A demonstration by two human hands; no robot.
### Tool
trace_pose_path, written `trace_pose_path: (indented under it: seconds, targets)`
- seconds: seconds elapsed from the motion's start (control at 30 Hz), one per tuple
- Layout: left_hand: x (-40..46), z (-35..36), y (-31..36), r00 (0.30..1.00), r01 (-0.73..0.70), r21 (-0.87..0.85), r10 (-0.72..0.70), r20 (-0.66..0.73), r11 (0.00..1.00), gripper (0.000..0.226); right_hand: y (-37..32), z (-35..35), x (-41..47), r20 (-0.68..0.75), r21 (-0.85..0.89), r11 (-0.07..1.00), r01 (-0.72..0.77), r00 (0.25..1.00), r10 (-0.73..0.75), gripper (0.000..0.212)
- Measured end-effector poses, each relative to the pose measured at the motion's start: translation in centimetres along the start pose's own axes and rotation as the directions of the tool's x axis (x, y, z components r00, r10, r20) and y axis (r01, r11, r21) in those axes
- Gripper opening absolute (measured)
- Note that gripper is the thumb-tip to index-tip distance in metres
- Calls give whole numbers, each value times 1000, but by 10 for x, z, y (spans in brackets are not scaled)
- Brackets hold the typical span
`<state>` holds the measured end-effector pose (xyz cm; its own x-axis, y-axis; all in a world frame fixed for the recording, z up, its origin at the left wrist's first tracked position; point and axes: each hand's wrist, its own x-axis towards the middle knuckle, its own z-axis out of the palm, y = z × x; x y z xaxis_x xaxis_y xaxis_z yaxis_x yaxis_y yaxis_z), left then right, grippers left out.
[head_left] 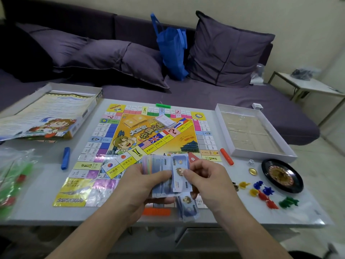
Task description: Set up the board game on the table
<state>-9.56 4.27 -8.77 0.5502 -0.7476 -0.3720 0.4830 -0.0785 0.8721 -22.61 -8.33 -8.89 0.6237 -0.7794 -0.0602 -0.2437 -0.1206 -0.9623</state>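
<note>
The table (46,184) is pale grey and its near edge runs across the lower part of the view; the forearms reach over this edge at 6 o'clock. The game board (130,146) lies flat in the middle, and its near edge stops a little before the table edge. Bare table surface shows at 8 o'clock, between the board and a clear plastic bag (13,176), and also at 4 o'clock near the corner.

The board is bright yellow in the centre, with flags, a cartoon child and coloured squares along the rim. Two card decks (149,120) lie on it toward 12 o'clock.

The left hand (138,186) grips a thick stack of play money (158,165) above the near part of the board. The right hand (203,178) pinches one bluish banknote (181,174) at the top of the stack. More notes (188,208) lie under the hands.

At 2 o'clock an open white box tray (291,156) holds flat pale packets. At 10 o'clock the box lid (78,126) carries a printed sheet (46,114). The bag at 9 o'clock holds green and red pieces, blurred.

At 3 o'clock stand a small roulette wheel (281,176), a die (251,162), a gold coin (253,171) and coloured pawns (265,195)
</note>
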Motion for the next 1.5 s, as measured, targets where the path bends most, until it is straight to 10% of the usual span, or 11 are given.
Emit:
trace_pose_path:
  seconds: [0.8, 1.33, 1.5]
  targets:
    - [-4, 6, -3, 999, -32, -29, 32, -19, 999, 29, -5, 0, -4, -85, 18, 1000, -12, 996, 14, 4]
    - [5, 26, 0, 996, -54, -47, 51, -72, 997, 26, -22, -44, 17, -212, -175, 984, 21, 975, -58, 10]
    - [11, 30, 3, 996, -32, -40, 29, -83, 999, 27, -5, -120, 65, -319, -497, 868, 11, 928, -194, 11]
